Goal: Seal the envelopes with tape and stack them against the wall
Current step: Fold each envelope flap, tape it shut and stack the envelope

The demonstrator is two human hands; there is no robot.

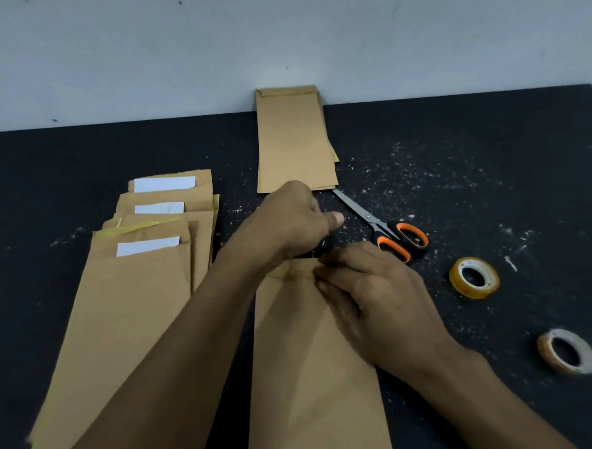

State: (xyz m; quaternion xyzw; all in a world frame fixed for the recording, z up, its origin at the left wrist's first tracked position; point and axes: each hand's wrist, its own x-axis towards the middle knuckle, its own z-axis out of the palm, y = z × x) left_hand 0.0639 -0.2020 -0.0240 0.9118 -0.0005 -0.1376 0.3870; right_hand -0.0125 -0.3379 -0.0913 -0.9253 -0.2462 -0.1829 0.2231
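Arms: two forearms enter from the bottom edge, bare, with no sleeve showing.
Left hand (292,221): bare; no glove, ring or watch shows.
Right hand (374,299): bare; wrist likewise unadorned.

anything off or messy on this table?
Pale specks are scattered over the dark tabletop, thickest near the scissors. The unsealed envelopes at left are fanned unevenly, one with a loose tape strip. The sealed stack is tidy.

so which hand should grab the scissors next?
Right, probably. The scissors lie just beyond the right hand, handles toward it. The left hand is curled over the far end of the envelope.
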